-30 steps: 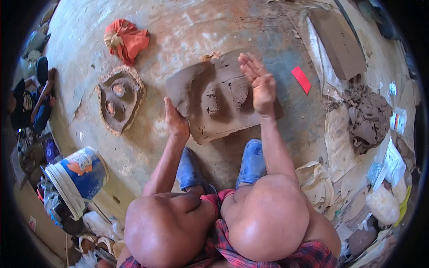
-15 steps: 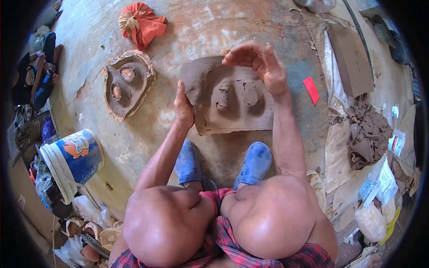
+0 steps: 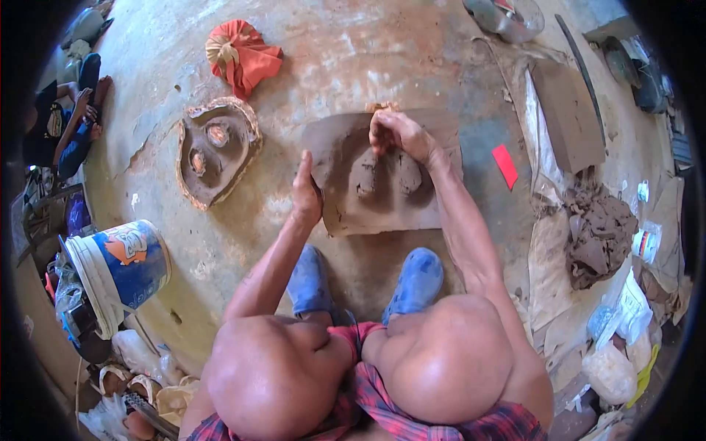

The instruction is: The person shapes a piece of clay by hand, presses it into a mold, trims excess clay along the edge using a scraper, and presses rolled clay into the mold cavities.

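Observation:
A slab of brown clay lies draped over something on the floor in front of me, with hollows and two raised lumps in its middle. Behind its far edge shows a bit of rough tan rim. My left hand is open and upright at the slab's left edge, fingers straight. My right hand is over the slab's far middle, fingers bent down at the clay near the left lump, holding nothing that I can see. To the left sits a rough-rimmed mold with a clay-coloured inside and two knobs.
A red-orange cloth bundle lies at the far left, a white-and-blue bucket nearer. On the right are a red flat piece, a clay block and a clay heap. Another person sits at the left edge.
My right hand has come down and left from above the slab's far right, its fingers now curled at the clay. The left hand stays by the left edge. The view has shifted slightly.

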